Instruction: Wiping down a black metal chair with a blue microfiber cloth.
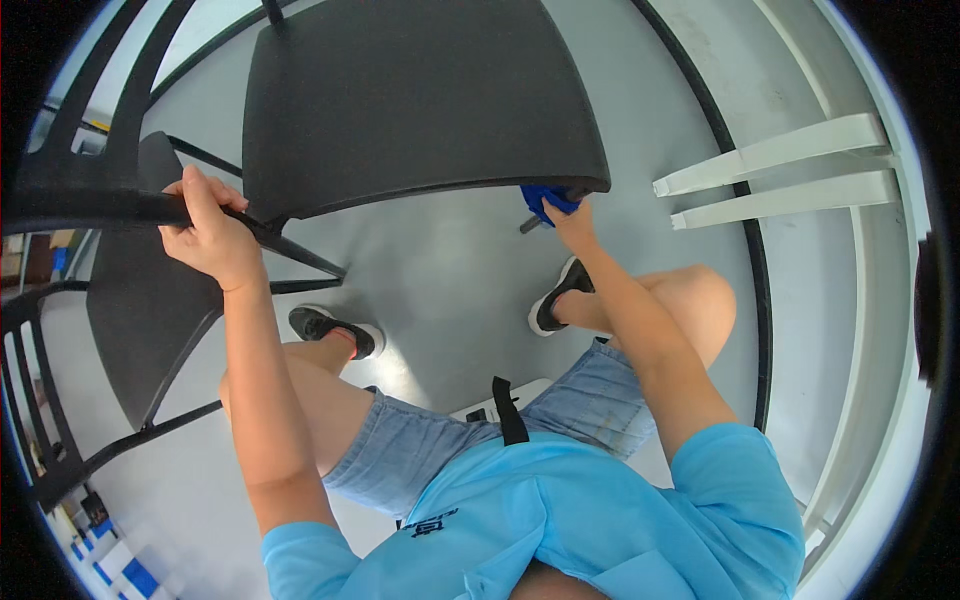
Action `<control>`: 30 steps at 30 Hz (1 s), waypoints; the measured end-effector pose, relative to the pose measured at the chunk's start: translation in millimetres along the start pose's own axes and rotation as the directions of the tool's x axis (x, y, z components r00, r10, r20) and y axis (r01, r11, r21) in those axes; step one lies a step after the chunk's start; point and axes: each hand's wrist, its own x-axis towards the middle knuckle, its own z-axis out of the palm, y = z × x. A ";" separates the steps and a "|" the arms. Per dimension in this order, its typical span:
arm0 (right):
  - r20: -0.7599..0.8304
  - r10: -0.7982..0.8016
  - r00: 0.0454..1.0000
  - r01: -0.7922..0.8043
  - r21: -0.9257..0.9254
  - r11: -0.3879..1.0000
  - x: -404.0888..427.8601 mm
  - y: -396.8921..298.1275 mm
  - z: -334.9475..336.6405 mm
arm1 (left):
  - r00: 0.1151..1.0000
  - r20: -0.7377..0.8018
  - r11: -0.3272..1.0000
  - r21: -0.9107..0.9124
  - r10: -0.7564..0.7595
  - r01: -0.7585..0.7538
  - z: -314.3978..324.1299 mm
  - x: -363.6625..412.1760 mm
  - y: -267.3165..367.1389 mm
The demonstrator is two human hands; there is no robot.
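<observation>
A black chair with a wide, smooth seat [420, 97] stands in front of me, its slatted backrest [127, 112] on the left. My left hand [214, 225] is closed around the black bar along the backrest's edge. Under the seat's near right corner, my right hand [571, 225] grips a blue cloth [544, 202] against the chair leg [531, 223]. Part of the cloth and the upper leg are hidden beneath the seat.
Another black chair [150, 300] stands at the left. White slats [780, 154] jut from the right, near a white wall with a black base strip [757, 300]. Grey floor [442, 262] lies between my feet. Shelving with boxes [45, 259] shows at far left.
</observation>
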 end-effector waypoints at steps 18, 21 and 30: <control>0.212 0.194 0.958 -0.184 -0.068 0.981 -28.7 -110.3 -41.7 | 0.999 0.050 0.995 -0.097 0.013 -0.008 -8.5 2.4 -9.9; 0.073 0.084 0.994 -0.086 0.020 0.996 -33.7 -128.1 -40.2 | 0.999 0.041 0.997 -0.082 0.000 0.004 -7.8 1.7 -8.6; 0.002 -0.093 0.996 0.061 -0.761 0.646 -21.9 -113.8 -58.8 | 0.998 0.059 0.999 -0.033 0.010 -0.008 -5.6 1.1 -6.9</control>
